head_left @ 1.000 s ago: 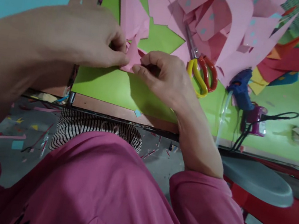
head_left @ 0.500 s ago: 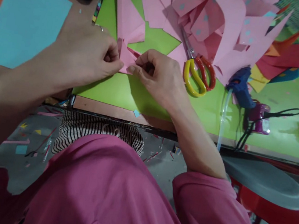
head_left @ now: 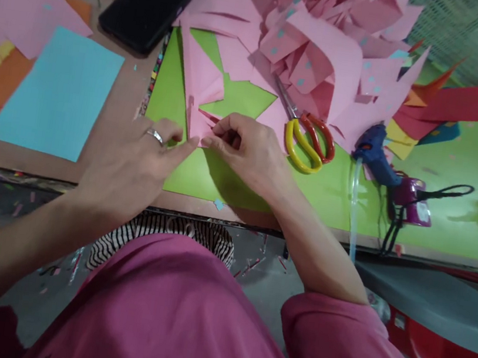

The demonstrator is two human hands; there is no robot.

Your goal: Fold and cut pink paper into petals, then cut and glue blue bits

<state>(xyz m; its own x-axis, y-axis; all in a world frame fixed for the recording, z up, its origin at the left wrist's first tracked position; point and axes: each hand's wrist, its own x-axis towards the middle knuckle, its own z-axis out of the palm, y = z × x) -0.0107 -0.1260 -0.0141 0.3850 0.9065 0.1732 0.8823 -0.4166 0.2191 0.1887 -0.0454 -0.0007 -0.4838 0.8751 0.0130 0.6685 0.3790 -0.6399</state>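
Observation:
A pink sheet of paper (head_left: 194, 120) with folded, cut edges lies on the green table surface near the front edge. My right hand (head_left: 253, 156) pinches its lower right part between thumb and fingers, where a darker pink sliver shows. My left hand (head_left: 134, 161), with a ring on one finger, rests to the left. One of its digits reaches out to the paper's bottom corner, and the others are loosely bent, gripping nothing. Just right of my right hand lie scissors (head_left: 305, 136) with one yellow and one red handle, their blades pointing up toward pink paper.
Pink scraps (head_left: 327, 55), some with blue dots, pile up at the back. A black phone (head_left: 148, 3) and a light blue sheet (head_left: 59, 94) lie left. To the right are a blue glue gun (head_left: 376, 154) with its clear stick, a purple object (head_left: 414, 200) and a grey stool (head_left: 430, 301).
My left hand has let go of the paper's edge, drawing back and down with one digit extended. My right hand keeps its pinch. The view has shifted, showing more of the phone and blue sheet.

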